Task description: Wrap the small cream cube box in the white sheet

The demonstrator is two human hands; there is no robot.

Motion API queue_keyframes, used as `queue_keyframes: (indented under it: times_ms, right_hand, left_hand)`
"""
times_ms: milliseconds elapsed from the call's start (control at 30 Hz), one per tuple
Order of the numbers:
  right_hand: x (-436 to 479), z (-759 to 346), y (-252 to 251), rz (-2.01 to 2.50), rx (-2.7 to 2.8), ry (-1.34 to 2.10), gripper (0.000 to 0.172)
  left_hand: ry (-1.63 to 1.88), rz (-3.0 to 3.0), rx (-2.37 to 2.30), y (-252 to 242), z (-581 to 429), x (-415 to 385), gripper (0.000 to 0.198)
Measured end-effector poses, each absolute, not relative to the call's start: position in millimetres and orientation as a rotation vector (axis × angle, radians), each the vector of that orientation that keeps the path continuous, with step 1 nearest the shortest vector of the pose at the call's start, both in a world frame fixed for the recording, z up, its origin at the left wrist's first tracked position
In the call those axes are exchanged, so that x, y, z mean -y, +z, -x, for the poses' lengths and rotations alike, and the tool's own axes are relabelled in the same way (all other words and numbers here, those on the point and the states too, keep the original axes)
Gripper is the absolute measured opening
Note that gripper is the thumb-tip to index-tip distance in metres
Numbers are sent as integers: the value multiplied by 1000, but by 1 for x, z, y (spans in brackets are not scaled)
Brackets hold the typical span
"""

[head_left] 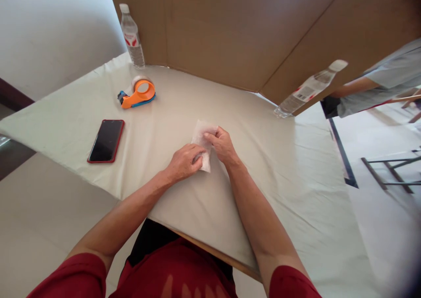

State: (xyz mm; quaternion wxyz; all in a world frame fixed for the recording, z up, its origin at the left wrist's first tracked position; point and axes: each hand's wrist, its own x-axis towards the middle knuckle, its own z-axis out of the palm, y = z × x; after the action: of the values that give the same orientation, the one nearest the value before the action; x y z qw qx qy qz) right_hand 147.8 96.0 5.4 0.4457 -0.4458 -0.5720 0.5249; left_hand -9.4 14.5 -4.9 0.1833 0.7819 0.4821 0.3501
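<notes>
A small white folded paper tissue (201, 136) lies on the pale cloth-covered table (164, 127) in front of me. My left hand (184, 161) rests on its near end, fingers curled and pressing down on it. My right hand (222, 144) sits at its far right side, fingertips pinching the tissue's edge. Both forearms reach in from the bottom of the view, with red sleeves at the shoulders.
A red-cased phone (106, 141) lies to the left. An orange tape dispenser (138, 93) sits behind it. Two water bottles (132, 36) (309, 89) stand against a tall cardboard screen (246, 30). Another person in grey (378, 85) is at the right.
</notes>
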Motion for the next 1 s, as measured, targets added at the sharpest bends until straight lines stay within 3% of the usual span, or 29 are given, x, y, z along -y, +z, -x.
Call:
queue_keyframes:
  times_ms: [233, 500, 1000]
  right_hand:
    - [-79, -148, 17, 998, 1440, 1338, 20]
    - [-54, -151, 28, 1046, 1551, 1268, 22]
    - [-23, -156, 33, 1127, 1757, 1031, 6]
  left_hand:
    - [1023, -2177, -1371, -3, 8, -13, 26]
    - [1077, -2055, -1598, 1, 6, -9, 9]
    - [1130, -1933, -1570, -3, 8, -11, 53]
